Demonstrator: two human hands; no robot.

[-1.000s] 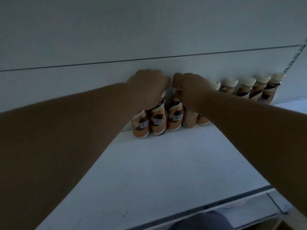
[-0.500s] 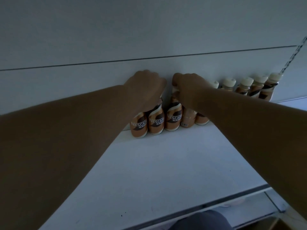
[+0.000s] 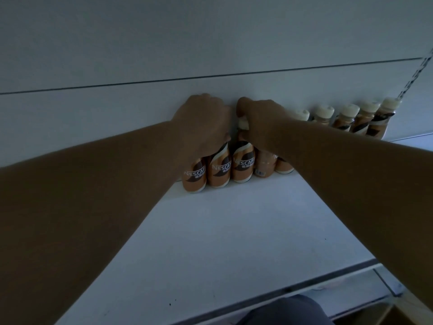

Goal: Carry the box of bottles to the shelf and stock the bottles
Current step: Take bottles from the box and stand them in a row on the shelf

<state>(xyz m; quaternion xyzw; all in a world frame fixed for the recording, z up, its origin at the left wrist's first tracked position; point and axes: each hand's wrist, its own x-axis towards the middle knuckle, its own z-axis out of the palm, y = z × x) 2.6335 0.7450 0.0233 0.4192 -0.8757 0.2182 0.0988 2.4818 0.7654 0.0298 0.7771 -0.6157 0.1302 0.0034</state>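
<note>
A row of brown Nescafe bottles [image 3: 219,171] with cream caps stands against the back wall of a white shelf [image 3: 222,231]. My left hand [image 3: 203,123] is closed over the tops of the two leftmost bottles. Just to its right, my right hand [image 3: 260,120] grips the necks of the bottles [image 3: 242,165] beside them; one cream cap shows under its thumb. Several more bottles [image 3: 346,118] continue the row to the right, partly hidden behind my right forearm. A corner of the cardboard box [image 3: 398,315] shows at the bottom right.
The shelf's front edge [image 3: 304,281] runs across the lower right, with a lower shelf beneath it. The white back panel [image 3: 210,43] rises behind the bottles. A perforated upright [image 3: 419,71] stands at the far right. A dark clothed part of my body [image 3: 283,311] is at the bottom.
Both hands have pushed the bottles slightly farther back toward the wall; the view has shifted a little with them. Both hands stay closed on the bottle tops.
</note>
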